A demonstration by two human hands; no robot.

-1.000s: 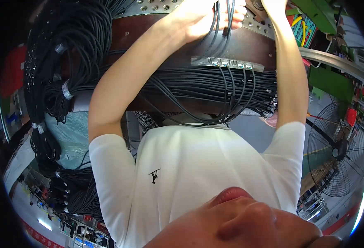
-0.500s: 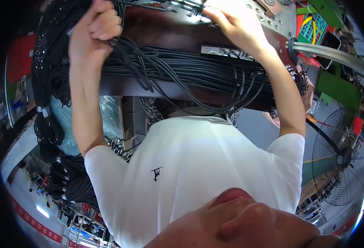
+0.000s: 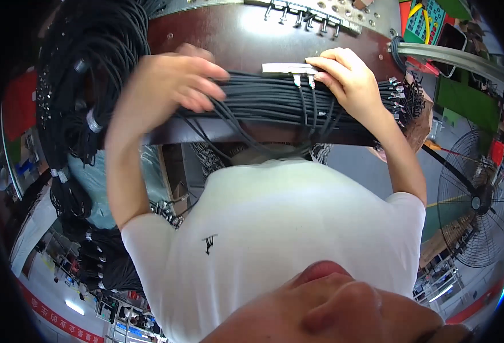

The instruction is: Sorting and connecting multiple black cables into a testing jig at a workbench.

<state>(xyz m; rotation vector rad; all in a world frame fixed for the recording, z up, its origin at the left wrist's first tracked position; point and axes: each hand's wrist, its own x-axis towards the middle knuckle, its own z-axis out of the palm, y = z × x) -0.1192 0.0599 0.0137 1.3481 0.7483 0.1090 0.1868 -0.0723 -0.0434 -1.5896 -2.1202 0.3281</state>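
Note:
Dark cables (image 3: 257, 106) lie in a long bundle across the brown table. My right hand (image 3: 349, 77) is closed at the right part of a small silver metal strip (image 3: 277, 68), index finger above it and thumb below. Two cable plugs (image 3: 304, 80) sit side by side at the strip's lower edge, their cables running down over the bundle; the strip's right end is hidden behind my fingers. My left hand (image 3: 177, 86), blurred by motion, hovers over the bundle's left part with fingers apart and nothing seen in it.
A metal rack with black pins (image 3: 309, 20) stands at the table's far side. Thick hanks of black cable (image 3: 103, 51) hang at the left. To the right are a curved metal tube (image 3: 457, 54), a floor fan (image 3: 477, 200) and loose plug ends (image 3: 397, 91).
My left hand has let go of the cables it held at the upper left and come down over the bundle. My right hand has left the pin rack for the metal strip.

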